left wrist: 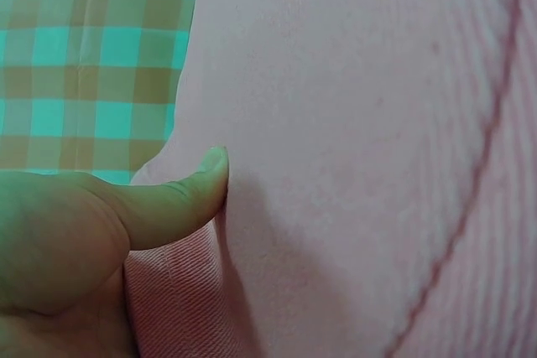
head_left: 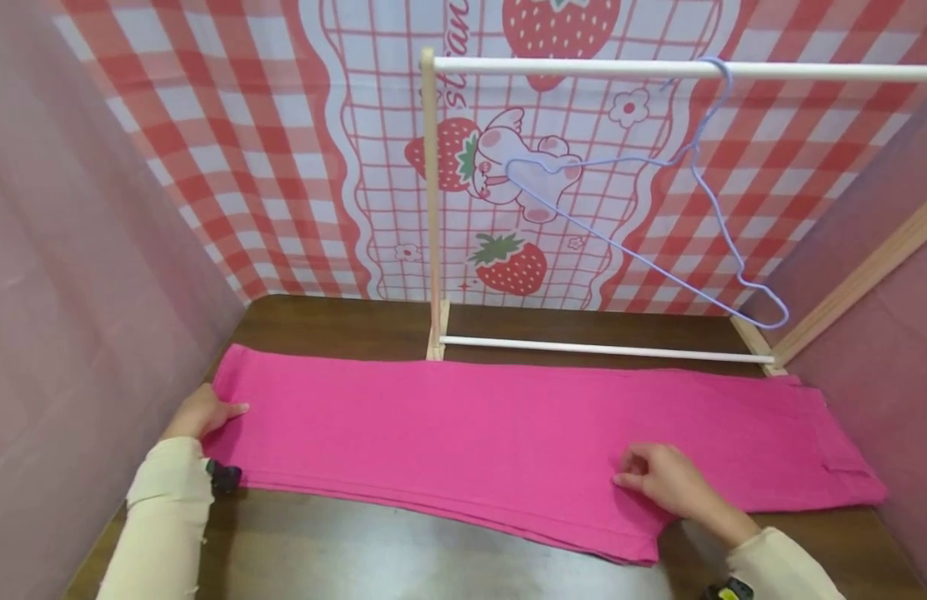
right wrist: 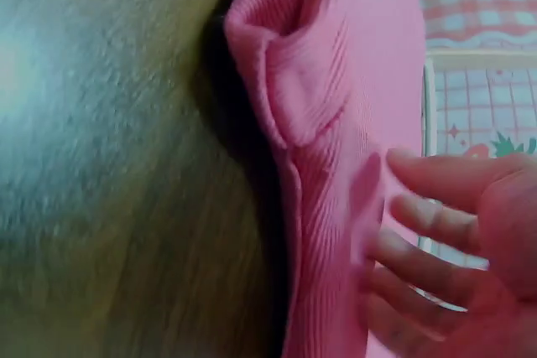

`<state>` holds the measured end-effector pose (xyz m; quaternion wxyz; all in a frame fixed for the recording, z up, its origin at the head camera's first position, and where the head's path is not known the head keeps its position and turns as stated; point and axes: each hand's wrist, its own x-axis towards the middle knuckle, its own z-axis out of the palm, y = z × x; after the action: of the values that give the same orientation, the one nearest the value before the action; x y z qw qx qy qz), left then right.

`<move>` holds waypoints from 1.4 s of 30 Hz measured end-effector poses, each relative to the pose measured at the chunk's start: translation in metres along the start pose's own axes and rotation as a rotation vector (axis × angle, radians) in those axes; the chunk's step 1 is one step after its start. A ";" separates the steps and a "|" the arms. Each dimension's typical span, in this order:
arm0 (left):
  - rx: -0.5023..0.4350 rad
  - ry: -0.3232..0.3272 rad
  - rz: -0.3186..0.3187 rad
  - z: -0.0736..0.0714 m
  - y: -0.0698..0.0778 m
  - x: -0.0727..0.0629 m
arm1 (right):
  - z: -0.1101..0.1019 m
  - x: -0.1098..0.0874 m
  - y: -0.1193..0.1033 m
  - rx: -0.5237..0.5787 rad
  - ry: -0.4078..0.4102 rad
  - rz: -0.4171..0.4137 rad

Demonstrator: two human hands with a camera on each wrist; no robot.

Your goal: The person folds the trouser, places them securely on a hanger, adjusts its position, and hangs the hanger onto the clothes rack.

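A pair of pink trousers (head_left: 433,425), folded lengthwise, lies flat across the table in the head view. The leg end is at the left, and the crotch corner juts toward the front edge. My left hand (head_left: 201,412) grips the left end. Its thumb (left wrist: 189,199) lies on top of the cloth in the left wrist view, while the other fingers are hidden. Over the trousers near the crotch corner is my right hand (head_left: 662,479). In the right wrist view its fingers (right wrist: 428,266) are loosely bent and spread beside the ribbed-looking pink cloth, holding nothing.
Behind the trousers stands a wooden rack (head_left: 432,208) with a white top rail (head_left: 568,68) and a low white bar (head_left: 606,348). A lavender wire hanger (head_left: 621,246) hangs from the rail. Checked strawberry cloth (head_left: 261,150) covers the back; pinkish curtains (head_left: 88,250) flank the brown table (head_left: 343,542).
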<state>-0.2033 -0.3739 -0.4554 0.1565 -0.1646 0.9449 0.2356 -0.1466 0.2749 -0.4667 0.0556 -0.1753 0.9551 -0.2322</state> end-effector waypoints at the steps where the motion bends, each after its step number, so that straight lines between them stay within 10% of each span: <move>1: 0.002 -0.001 -0.002 -0.001 -0.002 -0.001 | 0.001 0.001 0.000 -0.096 0.053 -0.027; 6: 0.002 -0.006 -0.020 -0.002 -0.007 -0.002 | 0.009 -0.007 0.008 -0.265 -0.009 -0.065; 23: -0.006 0.006 -0.012 -0.005 -0.005 0.000 | -0.055 -0.052 0.153 -0.246 -0.064 0.410; 35: -0.008 0.015 0.007 -0.005 -0.005 -0.001 | -0.061 -0.005 0.102 -0.226 0.004 0.329; 42: 0.003 0.021 0.002 -0.006 -0.002 0.000 | -0.042 0.024 0.074 -0.229 -0.087 0.253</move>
<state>-0.2042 -0.3782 -0.4515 0.1465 -0.1659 0.9471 0.2324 -0.1995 0.3452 -0.4643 0.1052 -0.0688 0.9865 -0.1051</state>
